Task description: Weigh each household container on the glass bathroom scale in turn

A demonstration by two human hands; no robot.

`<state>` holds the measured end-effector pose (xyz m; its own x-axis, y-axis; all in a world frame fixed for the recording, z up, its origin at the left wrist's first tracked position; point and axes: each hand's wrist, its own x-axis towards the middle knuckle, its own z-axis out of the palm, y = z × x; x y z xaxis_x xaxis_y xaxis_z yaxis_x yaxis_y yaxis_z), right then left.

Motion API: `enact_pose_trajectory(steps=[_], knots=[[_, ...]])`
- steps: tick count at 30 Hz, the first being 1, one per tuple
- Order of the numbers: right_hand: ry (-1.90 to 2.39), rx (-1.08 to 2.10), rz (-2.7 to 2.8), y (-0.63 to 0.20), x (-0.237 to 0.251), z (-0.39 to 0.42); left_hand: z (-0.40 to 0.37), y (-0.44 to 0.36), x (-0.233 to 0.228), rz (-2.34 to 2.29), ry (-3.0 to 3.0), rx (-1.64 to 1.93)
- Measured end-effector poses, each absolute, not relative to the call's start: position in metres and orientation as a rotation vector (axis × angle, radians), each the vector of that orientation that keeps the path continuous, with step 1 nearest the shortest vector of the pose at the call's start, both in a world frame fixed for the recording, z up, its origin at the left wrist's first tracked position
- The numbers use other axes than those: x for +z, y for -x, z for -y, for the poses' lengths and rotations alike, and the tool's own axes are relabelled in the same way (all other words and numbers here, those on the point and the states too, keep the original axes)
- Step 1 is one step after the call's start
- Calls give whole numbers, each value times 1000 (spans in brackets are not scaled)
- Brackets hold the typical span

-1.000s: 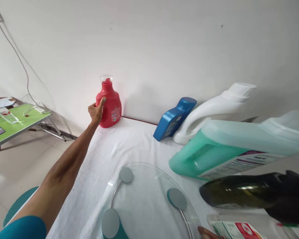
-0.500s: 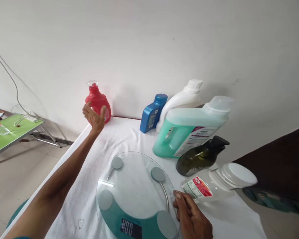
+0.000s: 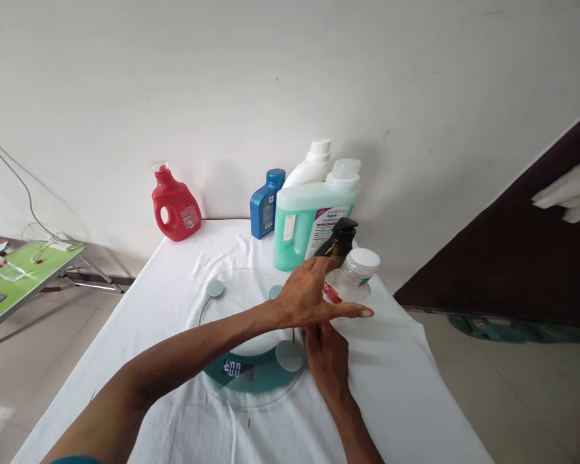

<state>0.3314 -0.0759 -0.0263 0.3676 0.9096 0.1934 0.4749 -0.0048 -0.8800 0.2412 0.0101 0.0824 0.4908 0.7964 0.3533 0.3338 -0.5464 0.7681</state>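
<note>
Left hand: the left hand (image 3: 314, 298) stretches across from the near left, above the right edge of the glass scale, fingers straight and spread flat, grasping nothing; its fingertips point right, just in front of the clear jar
Right hand: the right hand (image 3: 327, 358) lies on the cloth just right of the scale, partly under the left hand; its fingers are hidden, so I cannot tell whether they are curled or loose
Glass scale: a round glass scale (image 3: 241, 309) with grey pads lies flat on the middle of the white-covered table (image 3: 401, 399); its teal strip and lit display face the near edge
Clear jar: a clear jar (image 3: 355, 274) with a white lid and a red-and-white label stands just right of the scale, close beyond the left fingertips; whether they touch it cannot be told
Dark bottle: a dark green pump bottle (image 3: 337, 243) stands just behind the jar
Green jug: a large jug of green liquid (image 3: 304, 225) with a handle stands far of the scale
White bottle: a white bottle (image 3: 309, 169) leans behind the jug, against the wall
Blue bottle: a small blue bottle (image 3: 265, 203) stands left of the jug
Red bottle: a red bottle (image 3: 174, 206) stands alone at the far left corner, well apart from both hands
Side table: a low green table (image 3: 24, 270) sits on the floor at the left
</note>
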Motion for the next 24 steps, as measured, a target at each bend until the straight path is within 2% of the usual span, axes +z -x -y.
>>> enact_pose_trajectory(steps=[6,13,21,24], knots=[[1599,443,1362,-334,-47,69,-4,-277,58,-1264,-2060,906],[1614,414,1350,-331,-47,66,-4,-267,62,-1325,-2034,1028],[1625,468,1384,-328,-36,68,-3,-196,115,-1289,-1875,1433],[1645,439,1388,-328,-39,66,1,-155,135,-1269,-1905,1465]])
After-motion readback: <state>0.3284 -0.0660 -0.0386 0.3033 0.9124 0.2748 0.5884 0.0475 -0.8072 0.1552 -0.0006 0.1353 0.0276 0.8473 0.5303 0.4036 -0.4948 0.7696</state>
